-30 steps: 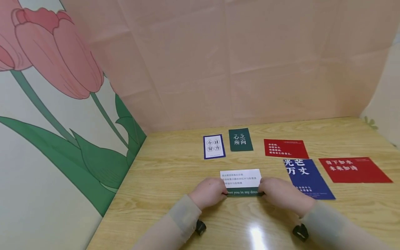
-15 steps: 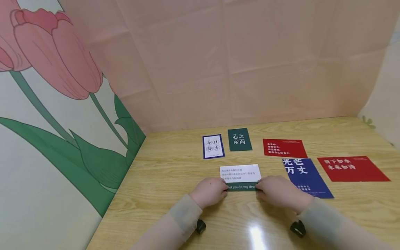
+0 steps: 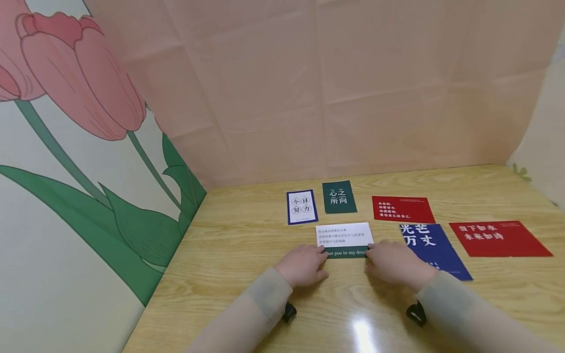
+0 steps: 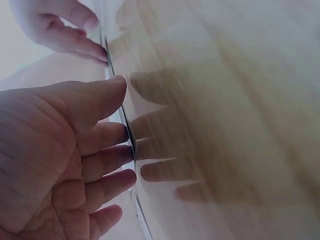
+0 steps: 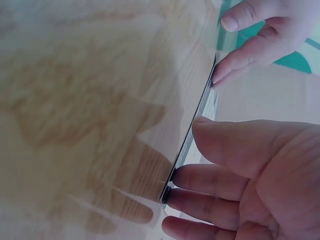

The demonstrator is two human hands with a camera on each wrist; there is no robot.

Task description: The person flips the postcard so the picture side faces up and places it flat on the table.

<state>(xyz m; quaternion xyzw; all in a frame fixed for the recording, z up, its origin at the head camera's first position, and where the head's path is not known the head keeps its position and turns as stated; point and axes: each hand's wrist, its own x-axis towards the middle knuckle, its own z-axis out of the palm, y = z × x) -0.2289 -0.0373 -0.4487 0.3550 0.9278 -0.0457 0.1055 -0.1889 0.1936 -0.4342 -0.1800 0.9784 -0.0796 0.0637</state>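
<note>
A white card with a green strip of English lettering (image 3: 344, 234) lies flat near the middle of the table. At its lower left corner, my left hand (image 3: 302, 265) touches it with the fingertips. My right hand (image 3: 397, 263) does the same at the lower right corner. Seen from the left wrist, the left hand (image 4: 55, 155) has its fingers fairly straight, tips on the card's edge, thumb apart from them. The right wrist view gives a like picture of the right hand (image 5: 260, 185). A blue card (image 3: 434, 245) lies just beyond the right hand, its lower left part hidden.
Behind are a blue-bordered white card (image 3: 302, 207) and a dark green card (image 3: 339, 197). To the right lie a red card (image 3: 423, 208) and another red card (image 3: 503, 239). The wooden table (image 3: 229, 245) meets a pink cloth (image 3: 273, 98) at the back.
Both hands have slid the white and green card away from the body and slightly right, nearer the back cards. The other cards stay where they were.
</note>
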